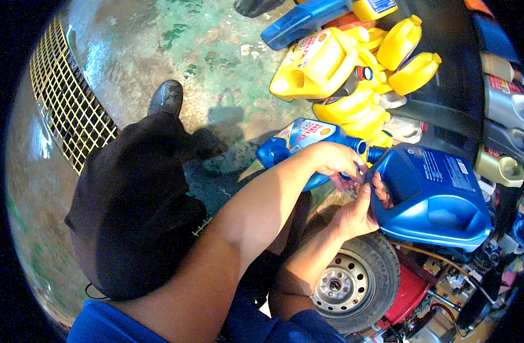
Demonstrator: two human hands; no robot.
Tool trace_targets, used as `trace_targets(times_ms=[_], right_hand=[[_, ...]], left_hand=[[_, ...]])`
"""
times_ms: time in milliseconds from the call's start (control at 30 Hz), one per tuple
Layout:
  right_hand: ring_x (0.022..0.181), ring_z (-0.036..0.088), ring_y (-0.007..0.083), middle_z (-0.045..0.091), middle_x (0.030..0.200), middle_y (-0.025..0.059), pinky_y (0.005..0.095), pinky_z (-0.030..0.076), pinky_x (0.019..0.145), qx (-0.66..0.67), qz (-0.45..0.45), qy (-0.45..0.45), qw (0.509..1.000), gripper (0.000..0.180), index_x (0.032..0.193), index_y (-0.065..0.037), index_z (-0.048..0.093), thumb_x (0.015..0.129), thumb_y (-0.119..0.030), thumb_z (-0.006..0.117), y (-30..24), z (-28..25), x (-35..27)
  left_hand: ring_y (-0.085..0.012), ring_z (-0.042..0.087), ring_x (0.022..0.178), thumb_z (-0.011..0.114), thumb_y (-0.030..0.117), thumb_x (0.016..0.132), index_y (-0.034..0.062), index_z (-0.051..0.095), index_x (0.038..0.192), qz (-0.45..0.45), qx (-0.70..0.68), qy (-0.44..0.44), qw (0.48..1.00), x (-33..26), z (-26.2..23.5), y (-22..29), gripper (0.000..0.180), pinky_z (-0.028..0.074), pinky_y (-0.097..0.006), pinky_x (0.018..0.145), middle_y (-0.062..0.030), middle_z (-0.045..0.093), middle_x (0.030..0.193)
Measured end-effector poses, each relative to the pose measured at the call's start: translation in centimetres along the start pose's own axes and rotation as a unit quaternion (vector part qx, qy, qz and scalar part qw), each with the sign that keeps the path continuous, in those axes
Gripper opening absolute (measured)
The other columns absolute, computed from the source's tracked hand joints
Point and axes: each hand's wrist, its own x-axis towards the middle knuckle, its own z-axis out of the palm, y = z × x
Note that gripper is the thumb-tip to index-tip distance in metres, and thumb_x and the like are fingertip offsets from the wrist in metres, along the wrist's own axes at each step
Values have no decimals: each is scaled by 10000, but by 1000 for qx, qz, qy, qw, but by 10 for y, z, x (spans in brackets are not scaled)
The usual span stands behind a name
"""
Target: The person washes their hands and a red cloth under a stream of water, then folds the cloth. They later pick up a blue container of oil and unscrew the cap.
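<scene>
A large blue oil jug [439, 197] is tilted on its side at the right, its neck toward the left. My right hand [356, 216] is closed around its handle, with fingertips showing through the opening. Behind my left forearm, a second blue jug [299, 137] with a colourful label leans over; its open neck comes close to the first jug's neck. My left hand [337, 161] is between the two jugs, just below the necks, its fingers curled together. What those fingers grip is hidden.
Several yellow jugs [316, 66] lie heaped at the far right, beside another blue jug [305, 23]. A wheel [336, 283] and a red metal part [411, 286] are near my right arm. A yellow floor grating [70, 97] runs along the left. My dark shoe [167, 97] rests on the worn green floor.
</scene>
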Motion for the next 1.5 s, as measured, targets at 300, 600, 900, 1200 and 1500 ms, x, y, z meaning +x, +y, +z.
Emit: trace_targets(times_ms=[300,600,900,1200,1500], right_hand=[[992,614,246,658,1058,163,391,495,900,-4,40,41,998,170,956,-7,603,799,45,642,-8,5,-2],[1012,616,257,652,1063,173,390,510,890,6,39,37,999,177,960,0,591,800,71,620,-4,6,-5],[1030,614,276,649,1060,171,408,512,895,-12,39,38,998,184,959,-6,578,805,90,601,-9,7,-7],[1032,613,277,649,1061,172,422,503,903,-14,6,20,1000,176,940,-7,560,802,96,599,0,5,-8],[1033,612,278,649,1061,173,425,500,906,-21,5,19,1000,174,935,-7,555,802,98,597,1,5,-10]], left_hand=[[-230,632,908,658,69,839,-22,497,1283,-6,-1,-5,1000,0,-1,2,482,569,-414,797,-138,607,1064],[-225,626,944,648,70,845,-8,530,1254,-2,4,1,1000,0,0,0,434,568,-415,805,-131,613,1095],[-220,621,960,643,60,842,14,570,1219,-4,14,8,1000,1,0,-1,387,562,-421,825,-122,619,1089],[-212,618,777,691,60,810,59,577,1226,1,-7,7,1000,5,-2,-5,431,559,-390,745,-104,619,923],[-194,613,753,679,12,793,55,560,1249,0,-25,13,1000,5,-2,-5,473,566,-396,735,-87,605,875]])
